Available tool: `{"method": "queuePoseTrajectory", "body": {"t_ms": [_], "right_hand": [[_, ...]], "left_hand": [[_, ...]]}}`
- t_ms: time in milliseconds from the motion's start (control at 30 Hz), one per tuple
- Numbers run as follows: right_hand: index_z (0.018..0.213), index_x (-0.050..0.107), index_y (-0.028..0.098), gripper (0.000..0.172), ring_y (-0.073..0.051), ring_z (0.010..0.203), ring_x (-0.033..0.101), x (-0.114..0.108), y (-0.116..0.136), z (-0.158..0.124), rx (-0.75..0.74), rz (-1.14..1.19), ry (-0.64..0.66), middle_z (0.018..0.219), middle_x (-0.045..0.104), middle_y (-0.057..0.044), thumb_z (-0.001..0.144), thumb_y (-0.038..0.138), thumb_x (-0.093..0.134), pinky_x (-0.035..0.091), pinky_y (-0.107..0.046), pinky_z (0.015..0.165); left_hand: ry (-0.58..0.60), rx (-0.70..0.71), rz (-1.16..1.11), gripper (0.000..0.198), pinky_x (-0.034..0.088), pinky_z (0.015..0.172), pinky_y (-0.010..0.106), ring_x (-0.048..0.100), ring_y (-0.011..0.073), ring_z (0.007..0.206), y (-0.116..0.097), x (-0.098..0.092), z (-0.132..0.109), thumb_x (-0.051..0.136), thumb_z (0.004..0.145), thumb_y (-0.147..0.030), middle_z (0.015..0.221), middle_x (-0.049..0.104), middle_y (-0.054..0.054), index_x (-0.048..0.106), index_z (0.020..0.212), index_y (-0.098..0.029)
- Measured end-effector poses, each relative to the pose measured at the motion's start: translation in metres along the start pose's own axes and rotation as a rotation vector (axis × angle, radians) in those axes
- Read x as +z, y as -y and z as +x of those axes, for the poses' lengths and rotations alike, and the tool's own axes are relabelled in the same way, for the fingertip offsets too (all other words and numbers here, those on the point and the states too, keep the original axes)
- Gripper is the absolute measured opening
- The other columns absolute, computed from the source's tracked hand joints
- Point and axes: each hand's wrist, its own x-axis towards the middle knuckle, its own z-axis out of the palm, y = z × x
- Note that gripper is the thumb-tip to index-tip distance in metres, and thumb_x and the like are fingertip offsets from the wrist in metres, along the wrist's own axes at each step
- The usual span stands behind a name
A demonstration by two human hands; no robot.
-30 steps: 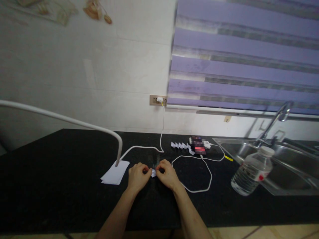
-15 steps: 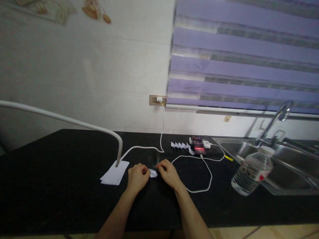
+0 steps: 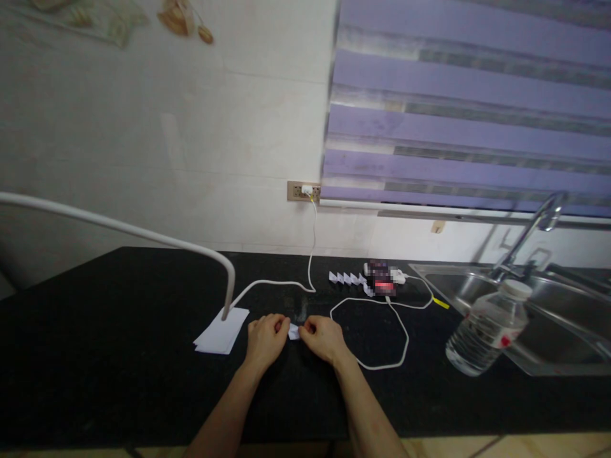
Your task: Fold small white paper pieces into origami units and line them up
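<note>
Between my two hands is a small folded piece of white paper (image 3: 293, 331), close above the black counter. My left hand (image 3: 268, 340) pinches its left end between thumb and fingers. At the right end, my right hand (image 3: 323, 337) has its fingers closed on the paper too. The fingertips hide both ends of the piece. Left of my hands lies a stack of white paper sheets (image 3: 222, 334). Several small folded paper pieces (image 3: 346, 278) stand in a row further back on the right.
A phone (image 3: 382, 280), partly blurred, lies beside the row with a white cable (image 3: 405, 337) looping over the black counter (image 3: 119, 369). A white bent rod (image 3: 229, 280) comes down onto the sheets. On the right are a water bottle (image 3: 487, 331), a sink (image 3: 563, 318) and a faucet (image 3: 529, 229).
My right hand has moved slightly left and closed on the right end of the folded paper. My left hand keeps its pinch on the other end.
</note>
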Motion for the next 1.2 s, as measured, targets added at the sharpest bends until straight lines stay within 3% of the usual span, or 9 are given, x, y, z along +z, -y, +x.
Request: {"method": "queuePoseTrajectory", "body": {"t_ms": [433, 700, 833, 967, 1100, 1200], "right_hand": [[0.065, 0.062, 0.018, 0.02, -0.011, 0.057, 0.053, -0.0019, 0.0003, 0.0035, -0.076, 0.142, 0.024, 0.063, 0.061, 0.0, 0.078, 0.027, 0.049, 0.034, -0.019, 0.052], [0.071, 0.064, 0.019, 0.018, -0.01, 0.056, 0.053, -0.0058, 0.0009, 0.0002, -0.04, 0.249, 0.121, 0.062, 0.061, 0.002, 0.074, 0.03, 0.05, 0.034, -0.017, 0.05], [0.075, 0.065, 0.02, 0.014, -0.01, 0.058, 0.053, -0.0048, -0.0003, -0.0009, -0.038, 0.269, 0.158, 0.064, 0.061, 0.003, 0.069, 0.022, 0.052, 0.035, -0.017, 0.052], [0.077, 0.064, 0.019, 0.016, -0.01, 0.058, 0.053, -0.0027, -0.001, 0.0024, -0.063, 0.327, 0.089, 0.065, 0.06, 0.001, 0.071, 0.019, 0.049, 0.038, -0.018, 0.053], [0.081, 0.063, 0.017, 0.016, -0.011, 0.062, 0.053, -0.0019, -0.0016, 0.0071, -0.078, 0.438, -0.077, 0.07, 0.06, 0.0, 0.073, 0.02, 0.049, 0.041, -0.02, 0.059], [0.083, 0.062, 0.016, 0.017, -0.011, 0.062, 0.052, -0.0003, -0.003, 0.0088, -0.078, 0.513, -0.109, 0.071, 0.06, -0.001, 0.074, 0.022, 0.049, 0.041, -0.021, 0.059]], "left_hand": [[0.106, 0.033, -0.035, 0.017, 0.033, 0.071, 0.028, 0.055, 0.0161, 0.07, -0.0057, -0.0016, -0.002, 0.049, 0.071, -0.027, 0.065, 0.062, 0.0, 0.065, 0.073, -0.022], [0.096, 0.054, -0.019, 0.017, 0.034, 0.072, 0.028, 0.056, 0.0163, 0.071, 0.0004, 0.0032, -0.0009, 0.049, 0.07, -0.023, 0.068, 0.063, 0.001, 0.064, 0.078, -0.022], [0.064, 0.057, -0.035, 0.018, 0.036, 0.071, 0.028, 0.056, 0.0163, 0.072, 0.0004, 0.0031, -0.0009, 0.047, 0.071, -0.025, 0.067, 0.063, 0.001, 0.064, 0.075, -0.021], [0.027, 0.044, -0.195, 0.026, 0.038, 0.071, 0.027, 0.057, 0.0162, 0.073, -0.0008, 0.0008, -0.0013, 0.043, 0.075, -0.034, 0.073, 0.064, 0.002, 0.065, 0.077, -0.02], [0.065, -0.052, -0.465, 0.034, 0.041, 0.067, 0.025, 0.059, 0.0164, 0.071, -0.0016, -0.0014, -0.0007, 0.038, 0.077, -0.041, 0.075, 0.066, 0.002, 0.063, 0.087, -0.02], [0.085, -0.064, -0.574, 0.033, 0.043, 0.064, 0.025, 0.06, 0.0169, 0.07, -0.0027, -0.0005, 0.0, 0.043, 0.074, -0.04, 0.076, 0.067, 0.003, 0.063, 0.086, -0.017]]}}
